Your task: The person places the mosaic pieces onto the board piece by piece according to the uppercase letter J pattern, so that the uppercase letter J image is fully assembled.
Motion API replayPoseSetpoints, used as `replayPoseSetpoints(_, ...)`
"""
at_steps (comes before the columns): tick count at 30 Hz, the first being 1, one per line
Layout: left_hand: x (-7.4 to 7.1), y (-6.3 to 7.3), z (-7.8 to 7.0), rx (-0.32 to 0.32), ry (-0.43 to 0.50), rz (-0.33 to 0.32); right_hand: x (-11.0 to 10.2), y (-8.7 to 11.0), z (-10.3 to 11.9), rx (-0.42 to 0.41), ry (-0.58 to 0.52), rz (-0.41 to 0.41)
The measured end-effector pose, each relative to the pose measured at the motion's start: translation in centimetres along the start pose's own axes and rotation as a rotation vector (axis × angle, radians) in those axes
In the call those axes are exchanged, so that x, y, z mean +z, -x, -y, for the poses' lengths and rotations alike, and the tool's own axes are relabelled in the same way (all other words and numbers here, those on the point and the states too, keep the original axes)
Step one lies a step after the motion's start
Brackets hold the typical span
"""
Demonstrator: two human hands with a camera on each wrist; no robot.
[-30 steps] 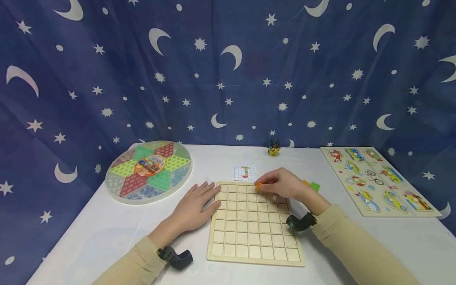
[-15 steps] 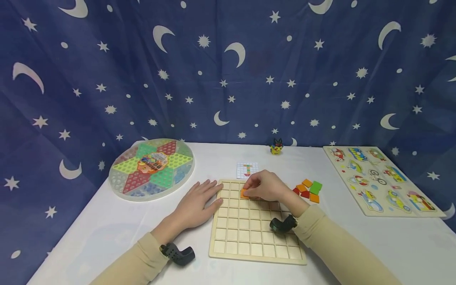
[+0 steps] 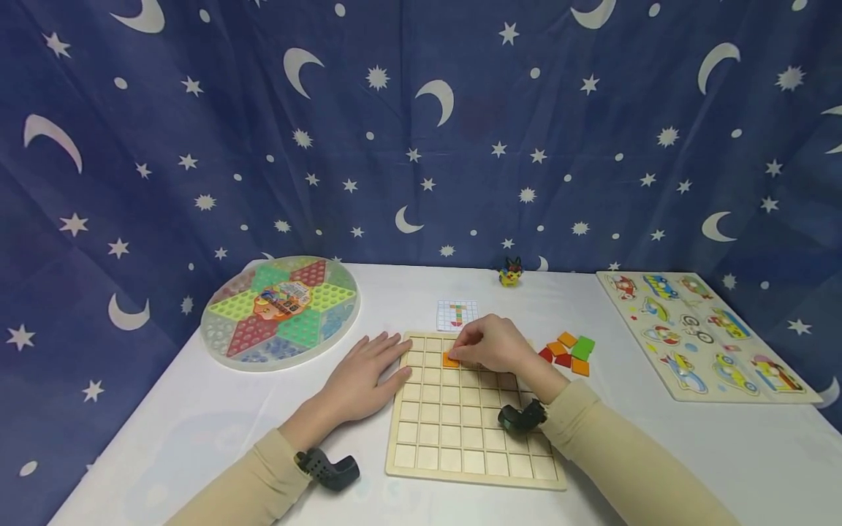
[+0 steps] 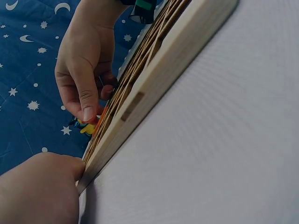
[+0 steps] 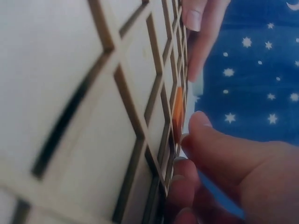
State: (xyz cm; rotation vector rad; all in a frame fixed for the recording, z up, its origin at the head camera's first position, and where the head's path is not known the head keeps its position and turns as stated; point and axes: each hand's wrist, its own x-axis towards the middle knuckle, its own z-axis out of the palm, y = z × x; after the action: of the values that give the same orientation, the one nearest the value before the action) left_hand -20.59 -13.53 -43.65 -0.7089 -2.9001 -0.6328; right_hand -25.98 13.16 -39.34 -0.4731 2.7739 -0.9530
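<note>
A wooden grid board [image 3: 450, 459] lies flat on the white table. In its second row from the far edge, a square orange tile [image 3: 450, 359] sits at a cell. My right hand [image 3: 496, 345] has curled fingers, with thumb and fingertips at the tile's right edge. The right wrist view shows the orange tile [image 5: 177, 112] low in the grid beside the thumb. My left hand [image 3: 364, 380] rests with fingers spread, its fingertips and thumb touching the board's left edge. Behind the board lies a small pattern card [image 3: 457, 315] with a coloured figure.
Right of the board are loose orange, red and green tiles [image 3: 572, 352]. A round Chinese checkers board [image 3: 281, 313] is at the left, a picture puzzle board [image 3: 704, 336] at the right. A small yellow figurine [image 3: 510, 272] stands at the back, before a starry blue curtain [image 3: 368, 175].
My right hand has carried the orange tile leftward across the far rows and lowered it to a cell. The loose tiles have come into sight. My left hand stays on the board's edge.
</note>
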Motion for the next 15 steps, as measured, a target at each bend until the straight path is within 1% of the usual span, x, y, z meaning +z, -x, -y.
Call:
replayPoseSetpoints(7,0.0,0.0,0.0,0.002,0.002,-0.009,-1.6,0.4,-1.3,0.037,-0.019,-0.018)
replayPoseSetpoints(15,-0.2,-0.1,0.1,0.003,-0.005,-0.015,-4.2,1.4,-3.7,0.069,0.030,-0.069)
